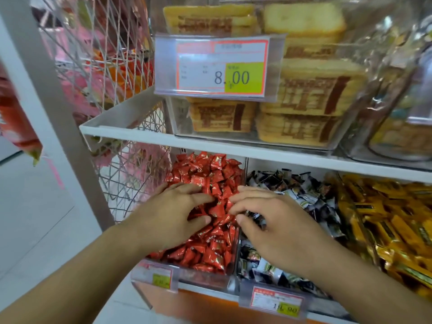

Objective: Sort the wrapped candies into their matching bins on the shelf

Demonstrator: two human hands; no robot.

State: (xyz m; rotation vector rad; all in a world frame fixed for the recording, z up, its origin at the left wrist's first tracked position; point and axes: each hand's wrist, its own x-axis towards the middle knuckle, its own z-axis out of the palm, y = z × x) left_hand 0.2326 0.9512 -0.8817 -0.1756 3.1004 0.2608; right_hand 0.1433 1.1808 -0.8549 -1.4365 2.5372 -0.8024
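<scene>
Shiny red foil candies (217, 174) (triangular, crinkled) heaped in clear bin (205, 275).

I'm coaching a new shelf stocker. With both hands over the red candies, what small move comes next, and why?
Probably the right hand carries the dark-wrapped candy under its fingers right, over the clear divider, into the black-and-white candy bin; it seems mismatched among shiny red wrapped candies.

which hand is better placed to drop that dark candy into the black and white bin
Right. The right hand already pinches a dark wrapped candy at the divider beside the black-and-white candy bin; the left hand rests spread on the red foil candies.
</scene>
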